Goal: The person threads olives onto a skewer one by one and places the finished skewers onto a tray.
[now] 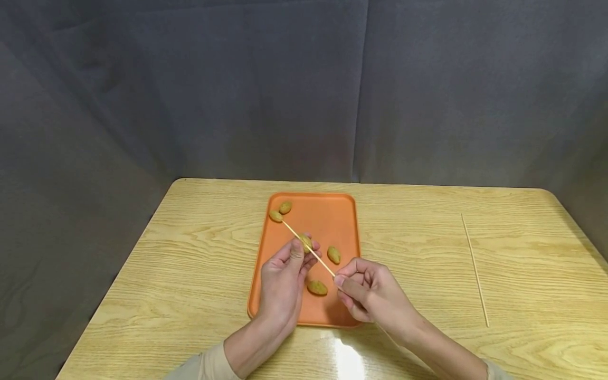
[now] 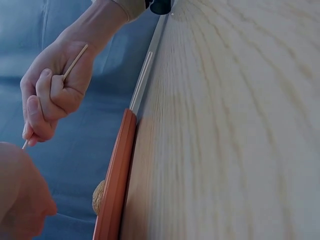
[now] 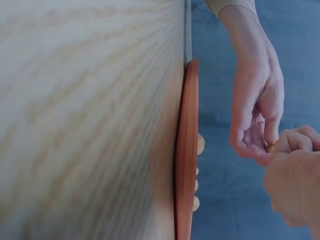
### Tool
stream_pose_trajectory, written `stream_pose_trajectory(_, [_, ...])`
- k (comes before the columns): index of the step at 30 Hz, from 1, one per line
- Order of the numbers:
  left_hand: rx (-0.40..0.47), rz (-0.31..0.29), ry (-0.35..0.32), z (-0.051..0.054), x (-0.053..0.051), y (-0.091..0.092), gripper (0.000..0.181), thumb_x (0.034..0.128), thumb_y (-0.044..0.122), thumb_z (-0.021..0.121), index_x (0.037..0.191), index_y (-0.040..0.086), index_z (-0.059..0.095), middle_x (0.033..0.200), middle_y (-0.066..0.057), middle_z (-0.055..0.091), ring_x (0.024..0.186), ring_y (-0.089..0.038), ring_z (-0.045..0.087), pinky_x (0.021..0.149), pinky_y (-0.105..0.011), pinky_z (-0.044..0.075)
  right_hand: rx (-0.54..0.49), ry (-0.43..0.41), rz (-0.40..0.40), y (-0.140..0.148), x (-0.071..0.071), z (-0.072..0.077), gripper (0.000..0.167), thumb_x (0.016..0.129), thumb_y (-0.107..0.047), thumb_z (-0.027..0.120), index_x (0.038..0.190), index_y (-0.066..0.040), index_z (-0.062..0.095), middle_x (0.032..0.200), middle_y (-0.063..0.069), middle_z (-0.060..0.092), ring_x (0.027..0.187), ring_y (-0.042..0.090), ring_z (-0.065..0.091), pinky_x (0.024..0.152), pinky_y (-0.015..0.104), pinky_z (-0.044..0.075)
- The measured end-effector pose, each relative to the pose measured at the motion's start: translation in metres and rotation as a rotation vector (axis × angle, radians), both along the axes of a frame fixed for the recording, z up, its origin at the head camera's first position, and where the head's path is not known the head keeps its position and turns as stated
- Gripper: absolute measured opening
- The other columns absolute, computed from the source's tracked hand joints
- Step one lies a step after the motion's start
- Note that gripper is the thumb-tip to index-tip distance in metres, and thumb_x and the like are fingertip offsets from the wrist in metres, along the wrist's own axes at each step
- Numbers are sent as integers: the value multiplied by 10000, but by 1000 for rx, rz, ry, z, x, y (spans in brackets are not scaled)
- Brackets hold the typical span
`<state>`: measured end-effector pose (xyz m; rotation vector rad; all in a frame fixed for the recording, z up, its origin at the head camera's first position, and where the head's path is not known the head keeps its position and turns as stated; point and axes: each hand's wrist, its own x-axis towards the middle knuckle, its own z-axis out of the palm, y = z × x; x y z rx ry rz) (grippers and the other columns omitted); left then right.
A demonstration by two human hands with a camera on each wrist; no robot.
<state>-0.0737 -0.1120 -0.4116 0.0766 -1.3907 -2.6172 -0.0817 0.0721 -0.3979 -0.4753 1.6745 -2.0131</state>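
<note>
One thin, pale wooden skewer [image 1: 323, 263] is pinched by the curled fingers and thumb of the right hand [image 1: 372, 293]; its near end is hidden there in the head view. Just beyond, a lumpy, oval, yellow-brown piece [image 1: 307, 240] is grasped by the left hand [image 1: 283, 279], partly covered by thumb and skewer; whether it is pierced cannot be told. Beneath, on the rectangular orange tray [image 1: 323, 211], two loose pieces [image 1: 317, 287] are seen, and two more pieces [image 1: 285, 207] are placed near its far left corner, by the skewer's tip. To the right, a second pale skewer [image 1: 474, 269] is laid on the yellow wood-grained desk [image 1: 413, 237].
</note>
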Motion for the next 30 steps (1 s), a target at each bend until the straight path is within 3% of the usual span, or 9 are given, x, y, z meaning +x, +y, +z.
stream_pose_trajectory(11, [4, -38, -39, 2, 4, 5, 377, 1047, 285, 564, 1230, -28, 664, 1148, -181, 659, 1189, -397, 569, 1056, -422, 457, -35, -35, -8, -1, 1, 1, 313, 1019, -138, 651, 1044, 141, 512, 732, 94, 599, 507, 70, 432, 422, 158, 288])
stream_pose_trajectory(21, [-34, -33, -67, 3, 7, 10, 357, 1037, 297, 587, 1180, -16, 685, 1131, -184, 670, 1112, -308, 622, 1028, -409, 477, -33, -28, -16, -1, 1, 2, 309, 1022, -125, 642, 1065, 148, 503, 732, 84, 589, 475, 75, 376, 419, 172, 270])
stream_pose_trajectory(30, [-71, -59, -95, 3, 12, 15, 361, 1039, 319, 583, 1165, 0, 694, 1152, -195, 680, 1124, -308, 622, 1006, -383, 487, -44, -22, -15, 0, 1, 2, 238, 1026, -133, 637, 1047, 82, 538, 727, 75, 587, 463, 77, 350, 414, 179, 259])
